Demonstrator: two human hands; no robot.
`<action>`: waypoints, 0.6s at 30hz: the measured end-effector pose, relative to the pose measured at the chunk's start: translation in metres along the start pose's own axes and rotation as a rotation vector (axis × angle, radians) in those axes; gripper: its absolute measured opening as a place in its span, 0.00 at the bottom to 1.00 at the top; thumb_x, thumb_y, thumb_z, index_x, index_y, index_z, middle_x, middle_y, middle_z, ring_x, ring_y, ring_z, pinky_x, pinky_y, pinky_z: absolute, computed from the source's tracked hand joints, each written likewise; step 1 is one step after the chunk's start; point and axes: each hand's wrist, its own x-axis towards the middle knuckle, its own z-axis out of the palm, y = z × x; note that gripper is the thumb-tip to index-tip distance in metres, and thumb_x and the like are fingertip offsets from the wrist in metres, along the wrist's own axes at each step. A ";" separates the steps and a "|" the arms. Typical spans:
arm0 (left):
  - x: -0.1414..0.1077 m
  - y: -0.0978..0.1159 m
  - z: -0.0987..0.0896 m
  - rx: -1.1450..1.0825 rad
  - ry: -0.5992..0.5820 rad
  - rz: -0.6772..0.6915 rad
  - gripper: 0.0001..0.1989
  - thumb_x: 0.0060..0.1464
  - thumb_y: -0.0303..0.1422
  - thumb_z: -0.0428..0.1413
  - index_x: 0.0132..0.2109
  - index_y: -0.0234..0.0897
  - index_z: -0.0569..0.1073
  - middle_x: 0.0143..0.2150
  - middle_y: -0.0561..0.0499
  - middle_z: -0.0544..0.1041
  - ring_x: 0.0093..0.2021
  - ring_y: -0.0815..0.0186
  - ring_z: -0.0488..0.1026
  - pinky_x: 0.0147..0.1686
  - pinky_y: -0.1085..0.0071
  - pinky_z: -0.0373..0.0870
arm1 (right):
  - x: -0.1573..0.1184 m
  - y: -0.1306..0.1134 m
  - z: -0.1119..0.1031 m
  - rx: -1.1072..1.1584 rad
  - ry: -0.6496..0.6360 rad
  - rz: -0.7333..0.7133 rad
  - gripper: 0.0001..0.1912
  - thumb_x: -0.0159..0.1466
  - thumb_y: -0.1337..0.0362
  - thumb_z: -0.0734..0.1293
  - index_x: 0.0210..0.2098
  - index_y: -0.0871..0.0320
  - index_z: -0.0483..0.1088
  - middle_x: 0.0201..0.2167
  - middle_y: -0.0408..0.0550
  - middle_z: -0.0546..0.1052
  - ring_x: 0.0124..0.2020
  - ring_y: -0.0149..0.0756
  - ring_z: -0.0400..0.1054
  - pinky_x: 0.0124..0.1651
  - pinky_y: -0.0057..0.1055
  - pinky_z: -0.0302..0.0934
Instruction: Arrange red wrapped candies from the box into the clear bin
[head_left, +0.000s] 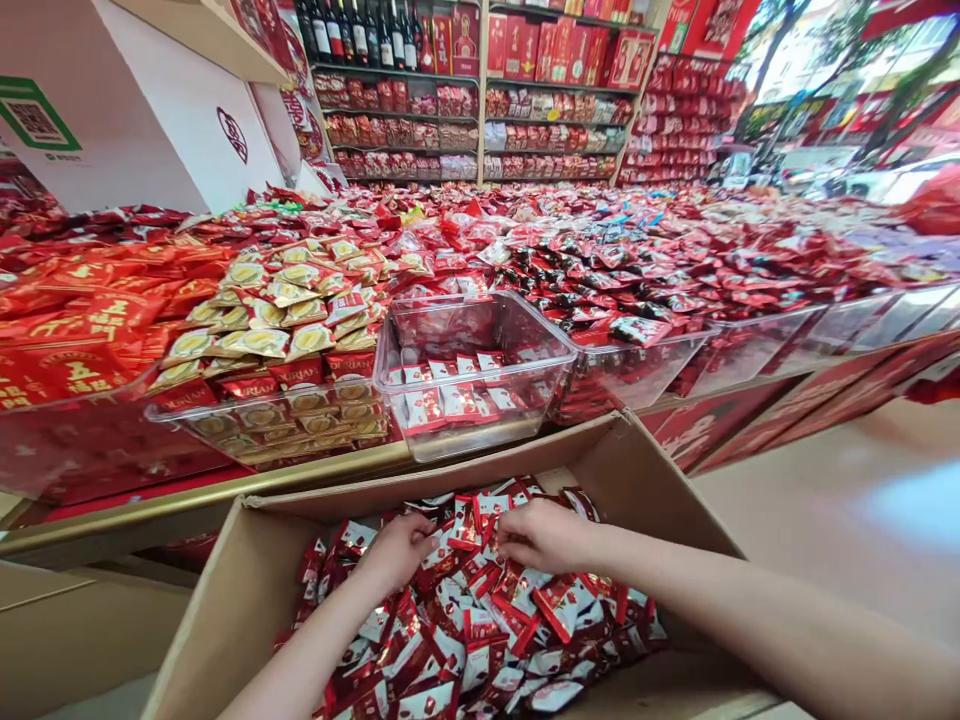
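Note:
Small red-and-white wrapped candy packets (480,665) fill a deep cardboard box (660,480) in front of me. Both of my hands reach down into it. My left hand (405,550) is closed, fingers curled among the packets; what it grips is hidden. To its right, my right hand (544,537) has its fingers bent down around packets, with a red-and-white one at its fingertips. Several packets stand between the two hands. Beyond the box, a clear plastic bin (480,440) holds rows of similar packets on its bottom, lower than its rim.
Heaped bins flank the clear one: gold durian packets (262,340) and red packets (82,340) at left, dark red packets (600,285) at right. A gold counter edge (187,505) runs behind the box. Stocked shelves (480,110) stand at the back.

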 end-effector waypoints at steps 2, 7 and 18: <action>0.001 0.003 -0.003 -0.058 0.024 -0.005 0.11 0.54 0.37 0.51 0.35 0.32 0.70 0.33 0.53 0.73 0.33 0.69 0.71 0.36 0.65 0.67 | 0.004 -0.001 0.003 0.071 -0.005 0.031 0.07 0.56 0.65 0.62 0.31 0.59 0.71 0.25 0.46 0.75 0.26 0.31 0.66 0.29 0.24 0.55; -0.015 0.026 -0.024 -0.240 0.154 0.054 0.08 0.53 0.35 0.49 0.31 0.36 0.68 0.28 0.55 0.70 0.31 0.68 0.68 0.36 0.68 0.63 | 0.010 -0.015 0.002 0.188 0.168 0.126 0.10 0.58 0.63 0.60 0.37 0.61 0.69 0.34 0.50 0.74 0.34 0.34 0.66 0.37 0.28 0.58; -0.049 0.077 -0.020 -0.776 0.140 0.163 0.11 0.49 0.42 0.51 0.29 0.38 0.66 0.23 0.59 0.65 0.24 0.73 0.61 0.26 0.77 0.60 | 0.013 -0.033 -0.006 0.566 0.377 0.188 0.21 0.61 0.53 0.54 0.18 0.59 0.53 0.17 0.37 0.52 0.22 0.25 0.47 0.25 0.25 0.44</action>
